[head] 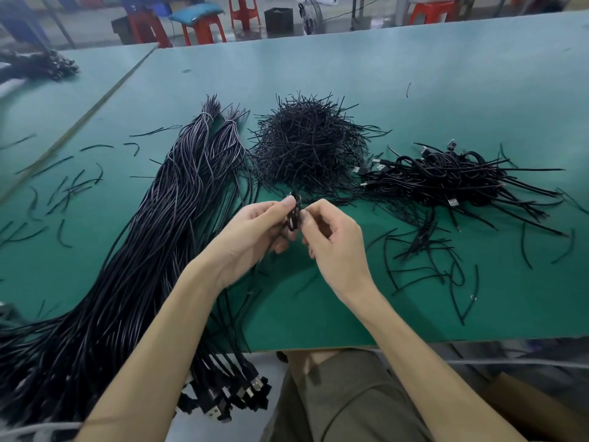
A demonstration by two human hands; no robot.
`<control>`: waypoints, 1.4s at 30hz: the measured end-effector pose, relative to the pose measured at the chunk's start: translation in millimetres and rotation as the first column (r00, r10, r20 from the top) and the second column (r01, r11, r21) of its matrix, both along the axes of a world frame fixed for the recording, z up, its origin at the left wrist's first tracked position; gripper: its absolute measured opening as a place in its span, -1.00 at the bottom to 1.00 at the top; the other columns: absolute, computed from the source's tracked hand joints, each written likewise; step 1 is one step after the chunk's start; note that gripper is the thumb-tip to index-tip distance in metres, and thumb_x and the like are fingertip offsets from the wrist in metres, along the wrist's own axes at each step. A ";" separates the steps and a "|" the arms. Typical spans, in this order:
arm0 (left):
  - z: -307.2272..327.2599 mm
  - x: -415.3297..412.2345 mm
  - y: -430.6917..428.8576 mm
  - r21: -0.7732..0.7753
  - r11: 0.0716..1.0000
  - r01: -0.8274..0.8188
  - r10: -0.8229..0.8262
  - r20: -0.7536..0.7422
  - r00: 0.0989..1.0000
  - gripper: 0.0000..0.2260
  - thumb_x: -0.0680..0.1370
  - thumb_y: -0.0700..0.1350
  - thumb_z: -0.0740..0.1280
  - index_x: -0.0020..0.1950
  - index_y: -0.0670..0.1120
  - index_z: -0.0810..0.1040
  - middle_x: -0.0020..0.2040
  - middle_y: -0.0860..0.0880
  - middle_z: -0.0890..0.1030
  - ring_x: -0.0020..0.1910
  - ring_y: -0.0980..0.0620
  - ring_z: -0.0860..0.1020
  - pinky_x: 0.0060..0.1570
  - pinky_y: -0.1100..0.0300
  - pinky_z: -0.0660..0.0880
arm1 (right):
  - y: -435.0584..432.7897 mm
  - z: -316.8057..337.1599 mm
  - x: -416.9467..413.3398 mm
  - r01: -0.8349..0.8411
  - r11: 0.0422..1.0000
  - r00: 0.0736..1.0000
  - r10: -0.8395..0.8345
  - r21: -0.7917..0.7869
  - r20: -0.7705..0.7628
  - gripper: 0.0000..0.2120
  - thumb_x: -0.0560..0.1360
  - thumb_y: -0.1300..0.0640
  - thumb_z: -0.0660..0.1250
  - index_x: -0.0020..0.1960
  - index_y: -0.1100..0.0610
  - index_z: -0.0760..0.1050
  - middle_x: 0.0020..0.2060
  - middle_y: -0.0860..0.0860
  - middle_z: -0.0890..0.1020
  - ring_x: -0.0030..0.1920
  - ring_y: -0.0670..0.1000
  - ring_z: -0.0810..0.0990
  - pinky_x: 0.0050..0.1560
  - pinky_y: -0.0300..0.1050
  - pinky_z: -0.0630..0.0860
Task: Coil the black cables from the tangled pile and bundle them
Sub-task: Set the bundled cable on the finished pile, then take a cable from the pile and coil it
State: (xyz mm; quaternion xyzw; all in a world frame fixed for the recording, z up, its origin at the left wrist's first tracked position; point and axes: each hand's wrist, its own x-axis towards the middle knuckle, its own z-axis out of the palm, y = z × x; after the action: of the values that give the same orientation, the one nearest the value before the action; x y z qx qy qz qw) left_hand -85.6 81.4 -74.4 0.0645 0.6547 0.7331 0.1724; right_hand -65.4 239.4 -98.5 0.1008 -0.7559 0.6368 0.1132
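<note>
A small coil of black cable (294, 215) is held up above the green table (414, 74) between both hands. My left hand (255, 234) grips the coil from the left, thumb on top. From the right, my right hand (331, 240) pinches it with thumb and forefinger. Long straight black cables (153, 237) lie in a thick sheaf to the left, their USB plugs (229, 397) hanging over the near edge. A mound of short black ties (309, 145) sits behind the hands. Coiled, bundled cables (452, 180) are heaped at the right.
Loose short black ties (424, 260) are scattered on the table right and left of the hands. Another dark cable pile (41, 65) lies at the far left. Red stools (204, 27) and a fan (310, 14) stand beyond the table. My lap is below the near edge.
</note>
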 end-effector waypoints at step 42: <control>-2.1 0.1 0.4 -0.146 0.965 -0.220 0.096 -0.581 0.808 -0.71 0.56 -0.46 0.32 0.10 -0.12 0.64 0.04 -0.15 0.66 0.05 -0.11 0.62 0.15 0.02 0.55 | -1.6 -2.2 -3.5 -0.158 0.959 0.980 0.181 -0.236 0.080 -0.78 0.65 0.16 0.29 -0.18 0.16 0.49 -0.41 0.07 0.50 -0.45 0.02 0.42 -0.43 -0.11 0.40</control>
State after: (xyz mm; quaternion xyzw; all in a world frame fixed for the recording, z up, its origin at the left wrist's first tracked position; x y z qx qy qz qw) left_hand -85.5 81.8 -76.5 0.2072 0.7516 0.6202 -0.0870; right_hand -68.9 237.8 -100.7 0.1195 -0.6709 0.7312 0.0309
